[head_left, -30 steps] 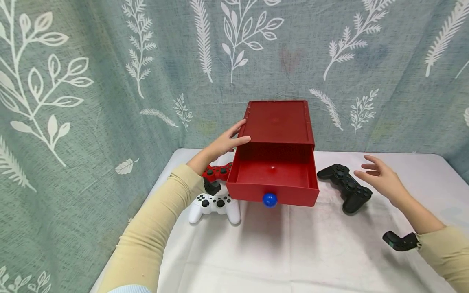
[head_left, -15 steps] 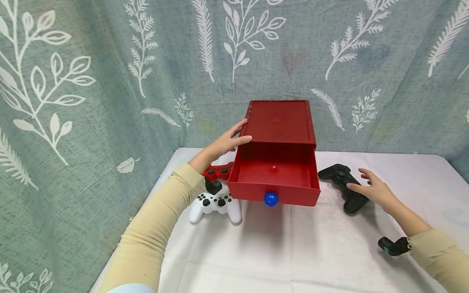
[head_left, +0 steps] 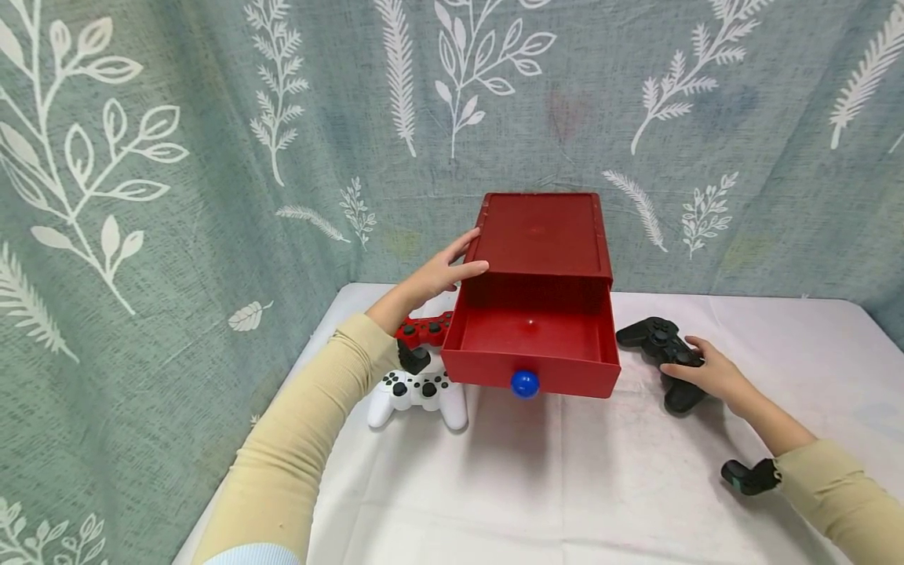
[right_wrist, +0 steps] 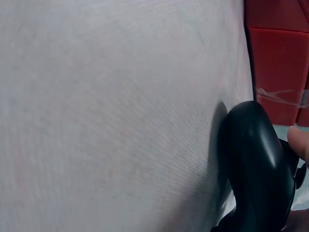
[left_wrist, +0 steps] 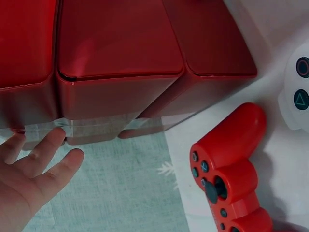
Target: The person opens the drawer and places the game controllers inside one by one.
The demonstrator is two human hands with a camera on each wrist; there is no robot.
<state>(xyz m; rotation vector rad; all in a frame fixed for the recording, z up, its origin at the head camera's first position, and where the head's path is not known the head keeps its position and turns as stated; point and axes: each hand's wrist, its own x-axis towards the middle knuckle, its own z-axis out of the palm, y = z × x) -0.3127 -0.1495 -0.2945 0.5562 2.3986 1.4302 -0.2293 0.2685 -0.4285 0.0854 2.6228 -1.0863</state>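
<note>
In the middle of the head view stands a red drawer box point(head_left: 540, 235). Its drawer point(head_left: 575, 380) is pulled out toward me and has a round blue knob point(head_left: 525, 384). My left hand point(head_left: 438, 276) rests at the box's left top edge with fingers extended and spread. To the right of the box, my right hand point(head_left: 716, 375) grips a black game controller point(head_left: 681, 396) on the table, fingertips and thumb on either side of its body. The right wrist view shows one rounded handle of the controller point(right_wrist: 256, 159) close up, with a fingertip point(right_wrist: 300, 141) against it.
Left of the box lie a red game controller point(head_left: 425, 330), partly hidden, and a white game controller point(head_left: 418, 392) nearer to me. A white cloth point(head_left: 565, 486) covers the table. A green patterned curtain point(head_left: 395, 118) hangs behind and to the left.
My right hand has moved left and down onto the black controller, and its fingers have closed about it. The left hand stays at the box; the view has shifted slightly.
</note>
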